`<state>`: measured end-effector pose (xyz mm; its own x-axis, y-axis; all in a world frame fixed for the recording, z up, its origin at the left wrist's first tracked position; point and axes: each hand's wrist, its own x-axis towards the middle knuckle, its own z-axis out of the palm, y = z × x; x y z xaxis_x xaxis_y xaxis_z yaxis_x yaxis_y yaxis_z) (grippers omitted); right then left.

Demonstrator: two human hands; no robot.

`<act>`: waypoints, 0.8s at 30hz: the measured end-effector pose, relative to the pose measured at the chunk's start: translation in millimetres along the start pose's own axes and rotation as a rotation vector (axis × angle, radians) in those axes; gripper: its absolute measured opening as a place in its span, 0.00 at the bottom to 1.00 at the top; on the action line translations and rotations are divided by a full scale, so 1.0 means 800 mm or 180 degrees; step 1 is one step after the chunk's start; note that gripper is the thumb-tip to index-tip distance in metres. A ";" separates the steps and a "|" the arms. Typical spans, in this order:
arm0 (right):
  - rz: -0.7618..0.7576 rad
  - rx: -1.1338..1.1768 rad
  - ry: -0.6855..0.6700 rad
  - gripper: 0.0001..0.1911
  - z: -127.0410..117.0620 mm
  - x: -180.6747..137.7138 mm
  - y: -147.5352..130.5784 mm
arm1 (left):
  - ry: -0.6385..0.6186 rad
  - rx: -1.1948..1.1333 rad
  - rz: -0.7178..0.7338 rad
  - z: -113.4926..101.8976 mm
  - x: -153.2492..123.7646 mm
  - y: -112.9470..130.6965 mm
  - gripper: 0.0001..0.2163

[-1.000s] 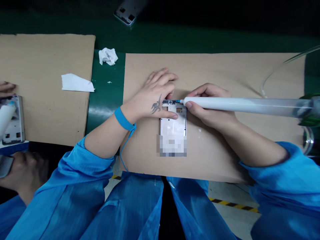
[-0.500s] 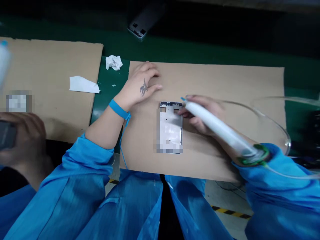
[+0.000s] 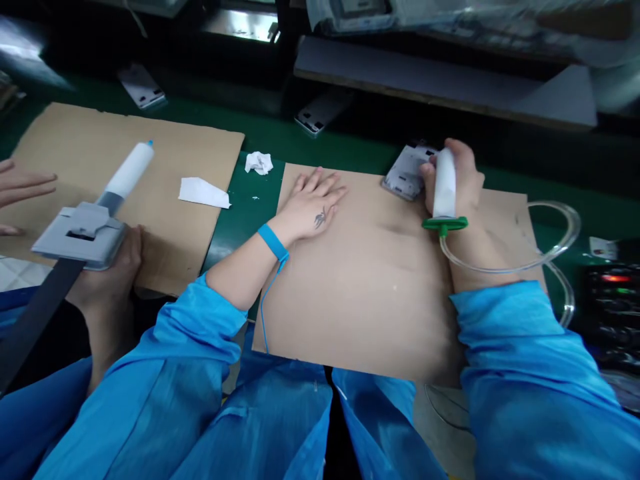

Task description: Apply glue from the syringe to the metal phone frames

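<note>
My left hand [image 3: 314, 205] lies flat with fingers spread on the cardboard sheet [image 3: 350, 293]; a blue wrist strap circles its wrist. My right hand [image 3: 463, 177] is over the far right part of the cardboard, wrapped round a white dispensing syringe [image 3: 445, 187]. A green cap and clear tube are fitted to the syringe's near end, and its tip is hidden. Beside the fingers, a silver phone frame [image 3: 406, 175] sits tilted at the cardboard's far edge. My right thumb or fingers seem to touch its right side; the exact contact is hard to see.
On the left, a co-worker's hand [image 3: 107, 267] is near a grey device [image 3: 83, 233] and another white syringe [image 3: 131, 170]. Crumpled tissue [image 3: 259, 163] and a paper strip [image 3: 203, 192] lie between the cardboards. More phone frames [image 3: 323, 112] lie behind, below a shelf [image 3: 440, 83].
My right hand has carried the syringe away from me, and the phone frame has gone from mid-cardboard to the far edge. My left hand's fingers have flattened. The camera view has shifted.
</note>
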<state>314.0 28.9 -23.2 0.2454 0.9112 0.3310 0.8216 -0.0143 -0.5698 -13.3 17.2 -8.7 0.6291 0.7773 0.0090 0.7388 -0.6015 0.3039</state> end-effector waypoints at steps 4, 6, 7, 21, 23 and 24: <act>-0.0704 0.0288 -0.0242 0.34 0.039 0.009 -0.041 | -0.0052 0.0059 -0.0022 -0.001 0.000 0.005 0.29; -0.1309 0.0546 -0.0946 0.30 0.073 0.014 -0.073 | -0.0050 0.0081 -0.0029 -0.001 -0.001 0.008 0.29; -0.1381 0.0616 -0.1071 0.29 0.091 0.021 -0.089 | -0.0033 0.0088 -0.0039 -0.001 -0.001 0.009 0.30; -0.0146 -0.0223 -0.0724 0.52 0.150 0.103 -0.152 | -0.0156 0.0273 -0.0157 -0.007 -0.006 0.010 0.31; 0.0170 -0.0247 -0.0517 0.56 0.140 0.104 -0.142 | -0.0077 0.0233 -0.0164 -0.004 -0.007 0.009 0.29; 0.0271 -0.0229 -0.0426 0.56 0.137 0.106 -0.138 | -0.0043 0.0205 -0.0148 -0.003 -0.007 0.008 0.29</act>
<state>187.7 152.5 -14.7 0.2490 0.9520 0.1779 0.8366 -0.1189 -0.5348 -12.5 9.1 -4.5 0.5966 0.8024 -0.0168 0.7811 -0.5757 0.2418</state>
